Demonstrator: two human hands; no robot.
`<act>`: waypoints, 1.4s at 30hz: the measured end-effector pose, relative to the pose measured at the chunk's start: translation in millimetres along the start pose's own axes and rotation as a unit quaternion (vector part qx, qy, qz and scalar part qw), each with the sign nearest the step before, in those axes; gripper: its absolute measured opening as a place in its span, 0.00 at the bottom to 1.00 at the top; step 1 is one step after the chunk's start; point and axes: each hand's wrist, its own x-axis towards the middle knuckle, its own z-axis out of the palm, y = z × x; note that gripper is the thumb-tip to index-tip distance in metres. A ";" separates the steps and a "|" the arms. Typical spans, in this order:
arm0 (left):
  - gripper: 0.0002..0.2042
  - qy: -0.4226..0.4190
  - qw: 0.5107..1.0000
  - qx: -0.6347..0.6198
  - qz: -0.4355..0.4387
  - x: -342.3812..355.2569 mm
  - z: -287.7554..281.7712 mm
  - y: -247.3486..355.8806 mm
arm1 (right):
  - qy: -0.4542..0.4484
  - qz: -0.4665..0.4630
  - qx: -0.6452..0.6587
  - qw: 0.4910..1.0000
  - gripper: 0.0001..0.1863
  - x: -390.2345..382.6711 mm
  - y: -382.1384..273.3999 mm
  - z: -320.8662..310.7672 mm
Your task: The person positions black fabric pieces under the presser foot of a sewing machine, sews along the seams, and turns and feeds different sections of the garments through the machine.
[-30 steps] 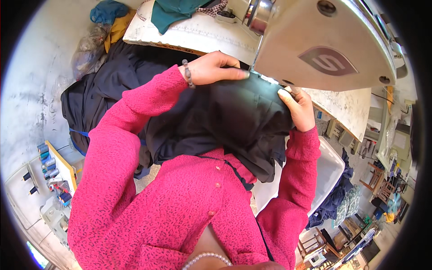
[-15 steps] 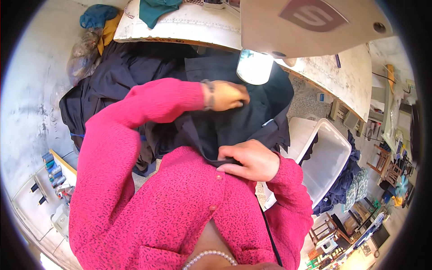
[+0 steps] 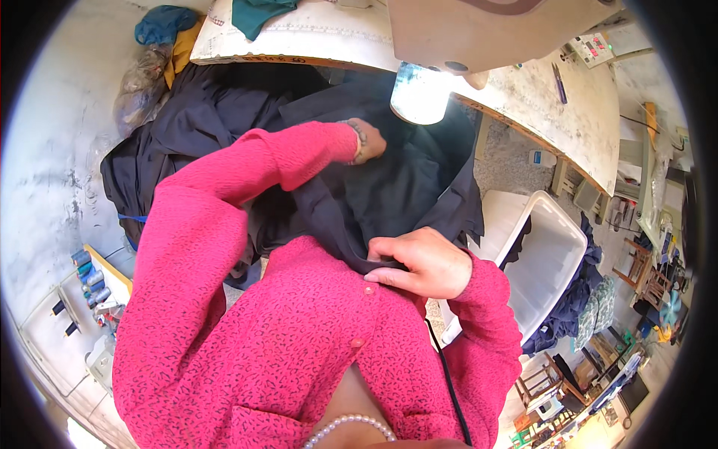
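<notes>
A large piece of dark navy cloth (image 3: 396, 187), apparently a garment, lies across my lap and runs under the edge of the sewing table. My right hand (image 3: 426, 262) pinches the cloth's near edge between thumb and fingers, close to my body. Farther away, my left hand (image 3: 369, 142) is closed at the cloth's upper middle; its fingertips are largely hidden, and a fold seems gathered in them. The bright lamp (image 3: 420, 93) of the sewing machine (image 3: 479, 34) hangs just beyond the cloth and lights it.
The white sewing table (image 3: 329, 41) curves across the far side, with scissors (image 3: 559, 82) and a teal cloth (image 3: 258, 16) on it. A white plastic bin (image 3: 557, 258) stands to my right. More dark fabric (image 3: 179, 127) is heaped at left, near thread spools (image 3: 91, 280).
My left hand has drawn back slightly to the left and away from me, shifting the cloth's folds. My right hand keeps its pinch almost in place. The view has tilted slightly.
</notes>
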 end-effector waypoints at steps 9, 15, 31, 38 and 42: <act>0.09 0.436 0.898 -0.050 0.045 49.6 -0.1 28.8 | -0.001 -0.022 0.004 1.000 0.14 9.7 -4.2 -6.9; 0.22 -0.066 0.987 -0.143 -0.027 60.4 -16.1 25.9 | 0.026 0.005 0.007 1.000 0.14 0.6 -0.2 -16.5; 0.13 0.282 0.856 -0.419 0.107 -144.6 -53.0 -62.4 | 0.325 0.065 0.120 0.936 0.09 13.2 64.2 -91.3; 0.18 0.221 0.656 -0.714 0.110 -91.8 -60.8 -59.9 | 0.420 0.025 0.142 0.896 0.09 29.6 101.6 -122.4; 0.18 0.247 0.627 -0.732 0.102 -83.0 -65.6 -58.9 | 0.455 -0.004 0.080 0.887 0.10 33.1 106.6 -129.9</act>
